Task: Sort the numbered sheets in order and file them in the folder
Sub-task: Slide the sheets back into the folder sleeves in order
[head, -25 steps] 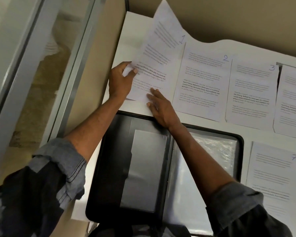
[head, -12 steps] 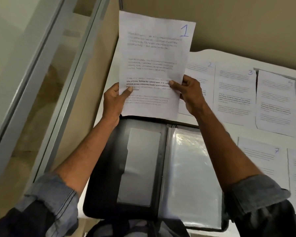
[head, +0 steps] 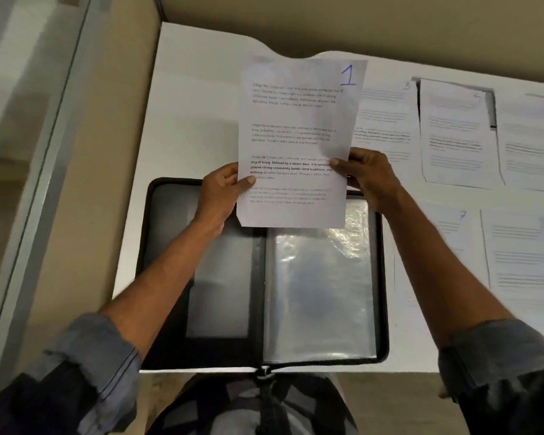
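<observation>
One printed sheet (head: 296, 136), marked with a large handwritten blue 1 in its top right corner, is held up off the table, facing the viewer. It carries four short blocks of text, a few lines in bold, and its bottom left corner looks clipped or folded.

The left hand (head: 220, 189) pinches the sheet's left edge, thumb on the front and fingers curled behind. The right hand (head: 368, 174) pinches the right edge the same way.

The sheet's lower part hangs in front of the far end of a black zip folder (head: 220, 293), which lies open flat on a white table (head: 195, 120). The folder's left half shows a dark pocket; its right half shows a shiny clear plastic sleeve (head: 321, 293).

More printed sheets lie in rows on the table to the right. One numbered 3 (head: 387, 120) is partly hidden behind the held sheet, and one numbered 7 (head: 449, 233) lies beside the folder. The other sheets (head: 459, 136) are too blurred to read.
</observation>
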`<state>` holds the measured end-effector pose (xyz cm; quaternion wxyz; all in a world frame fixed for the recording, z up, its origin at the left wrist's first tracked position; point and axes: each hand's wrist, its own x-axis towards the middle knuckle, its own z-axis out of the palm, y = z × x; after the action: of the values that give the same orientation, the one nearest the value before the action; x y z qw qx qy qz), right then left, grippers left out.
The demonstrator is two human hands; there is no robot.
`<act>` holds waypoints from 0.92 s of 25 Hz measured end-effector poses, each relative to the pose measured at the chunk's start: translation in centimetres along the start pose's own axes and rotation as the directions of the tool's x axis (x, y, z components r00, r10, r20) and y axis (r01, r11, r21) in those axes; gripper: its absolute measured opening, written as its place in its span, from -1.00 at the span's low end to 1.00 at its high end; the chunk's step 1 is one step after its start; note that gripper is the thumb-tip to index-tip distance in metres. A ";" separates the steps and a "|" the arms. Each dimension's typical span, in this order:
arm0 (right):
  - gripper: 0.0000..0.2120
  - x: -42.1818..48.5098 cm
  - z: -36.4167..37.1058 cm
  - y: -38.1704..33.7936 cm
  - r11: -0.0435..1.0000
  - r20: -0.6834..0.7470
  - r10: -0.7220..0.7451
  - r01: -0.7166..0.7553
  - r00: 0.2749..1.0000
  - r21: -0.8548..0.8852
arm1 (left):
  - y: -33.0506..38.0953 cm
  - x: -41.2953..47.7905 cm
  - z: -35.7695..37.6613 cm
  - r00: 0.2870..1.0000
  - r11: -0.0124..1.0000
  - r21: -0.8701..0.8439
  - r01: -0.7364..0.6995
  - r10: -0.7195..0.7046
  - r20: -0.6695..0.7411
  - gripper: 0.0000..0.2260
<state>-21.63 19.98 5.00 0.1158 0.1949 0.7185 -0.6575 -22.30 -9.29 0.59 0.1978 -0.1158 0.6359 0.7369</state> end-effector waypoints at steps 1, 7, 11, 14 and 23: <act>-0.67 -0.4 -1.3 0.6 1.000 0.010 0.016 -0.017 1.000 0.013 | -0.3 -0.2 1.1 1.000 1.000 0.022 0.003 -0.003 0.008 -0.75; -0.70 0.5 -7.6 2.1 0.994 0.035 0.075 -0.078 0.997 0.080 | -2.8 -0.7 5.5 0.995 0.986 0.166 -0.032 0.048 -0.092 -0.75; -0.73 3.0 -11.9 2.1 0.971 -0.118 0.064 -0.035 0.991 0.235 | -6.1 -3.0 9.0 0.950 0.794 0.566 -0.222 0.306 -0.057 -0.75; -0.81 4.8 -13.3 2.1 0.946 -0.132 0.048 -0.003 0.990 0.323 | -8.5 -3.1 10.9 0.888 0.421 0.800 -0.427 0.361 0.284 -0.67; -0.80 6.0 -8.2 4.2 0.864 -0.099 0.045 0.011 0.994 0.503 | -10.6 -2.9 10.2 0.765 0.141 0.836 -0.530 0.506 0.399 -0.90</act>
<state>-24.41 29.10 -0.45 0.0282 0.2599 0.5260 -0.8093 -14.27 1.54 -5.96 -0.0316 0.2490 0.9295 0.2703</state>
